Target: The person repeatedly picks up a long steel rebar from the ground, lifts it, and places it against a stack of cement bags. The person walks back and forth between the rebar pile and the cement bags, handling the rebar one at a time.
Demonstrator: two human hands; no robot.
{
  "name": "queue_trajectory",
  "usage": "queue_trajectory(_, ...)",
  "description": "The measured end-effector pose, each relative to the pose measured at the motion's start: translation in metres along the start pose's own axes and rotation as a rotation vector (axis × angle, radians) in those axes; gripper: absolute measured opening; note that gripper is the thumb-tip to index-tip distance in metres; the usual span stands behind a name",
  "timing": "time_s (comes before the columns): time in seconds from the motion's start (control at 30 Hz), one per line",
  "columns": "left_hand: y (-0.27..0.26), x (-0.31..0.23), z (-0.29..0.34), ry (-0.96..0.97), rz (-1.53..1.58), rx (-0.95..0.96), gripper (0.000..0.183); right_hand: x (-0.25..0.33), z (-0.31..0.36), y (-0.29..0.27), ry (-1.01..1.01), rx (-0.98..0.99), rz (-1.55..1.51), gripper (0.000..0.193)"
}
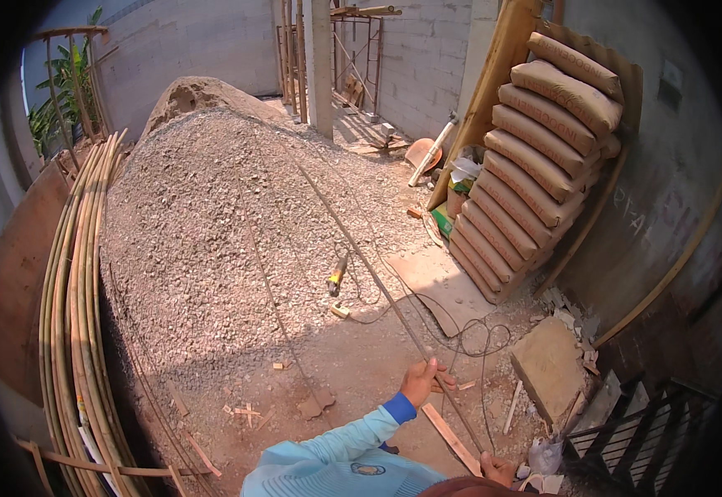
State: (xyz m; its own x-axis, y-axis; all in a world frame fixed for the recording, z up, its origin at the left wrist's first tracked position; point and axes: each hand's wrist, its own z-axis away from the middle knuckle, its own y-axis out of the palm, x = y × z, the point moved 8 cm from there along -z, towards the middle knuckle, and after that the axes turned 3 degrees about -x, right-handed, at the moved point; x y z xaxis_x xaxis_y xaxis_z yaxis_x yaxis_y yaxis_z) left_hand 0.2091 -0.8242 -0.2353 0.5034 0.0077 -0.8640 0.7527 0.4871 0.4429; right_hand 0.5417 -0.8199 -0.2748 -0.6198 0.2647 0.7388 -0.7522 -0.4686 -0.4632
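Left hand [421, 382] is closed around a long thin steel rod [361, 257] that runs up over the gravel pile [212, 215]; right hand [497, 470] clasps its near end. Probably heavy, whippy and rough: best held with hands well apart.

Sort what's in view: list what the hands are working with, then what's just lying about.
In hand:
left hand
right hand
long steel rod

Lying about:
gravel pile
stacked sacks
bamboo poles
shovel
concrete slab
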Motion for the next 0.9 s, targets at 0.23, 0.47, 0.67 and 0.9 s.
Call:
queue_trajectory(0.23,0.106,-0.031,-0.066,-0.046,-0.060,0.234,0.051,0.053,-0.023,-0.091,-0.240,-0.339,0.070,0.058)
queue_trajectory(0.47,0.192,-0.023,-0.124,-0.029,-0.160,0.426,0.048,0.054,-0.059,-0.142,-0.219,-0.435,-0.062,0.056)
queue_trajectory(0.67,0.253,-0.020,-0.172,0.006,-0.078,0.493,0.049,0.073,-0.088,-0.179,-0.208,-0.487,-0.138,0.049)
queue_trajectory(0.9,0.318,-0.067,-0.230,0.124,-0.039,0.528,0.050,0.146,-0.120,-0.235,-0.315,-0.691,-0.045,0.048)
